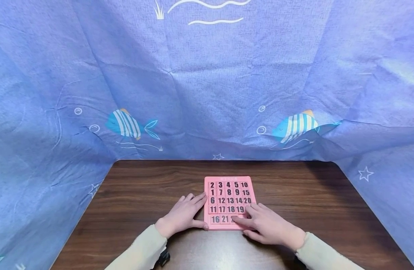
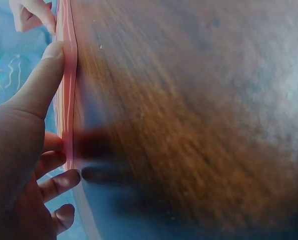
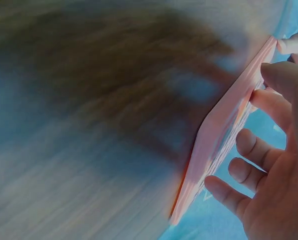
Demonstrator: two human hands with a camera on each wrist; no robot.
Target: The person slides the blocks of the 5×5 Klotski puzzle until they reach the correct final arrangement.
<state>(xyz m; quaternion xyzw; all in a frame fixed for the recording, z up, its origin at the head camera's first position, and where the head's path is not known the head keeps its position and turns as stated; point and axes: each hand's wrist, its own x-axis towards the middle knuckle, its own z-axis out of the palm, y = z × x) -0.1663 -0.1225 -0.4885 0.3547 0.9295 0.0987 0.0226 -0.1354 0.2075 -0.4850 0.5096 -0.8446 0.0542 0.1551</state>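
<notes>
On the dark wooden bench [image 1: 143,195], the left hand [image 1: 183,215] steadies the pink plastic number-tile puzzle [image 1: 230,200] with relaxed fingers; the right hand [image 1: 269,227] presses a tile, its grip open, clasping nothing.

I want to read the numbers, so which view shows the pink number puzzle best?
The head view: the pink number puzzle faces the camera, its tiles legible. Both wrist views catch only its thin pink edge, with no numbers visible.

The left hand [image 2: 24,150] braces the pink board's [image 2: 66,100] edge, thumb along it; the desk [image 2: 198,115] looks blurred.
</notes>
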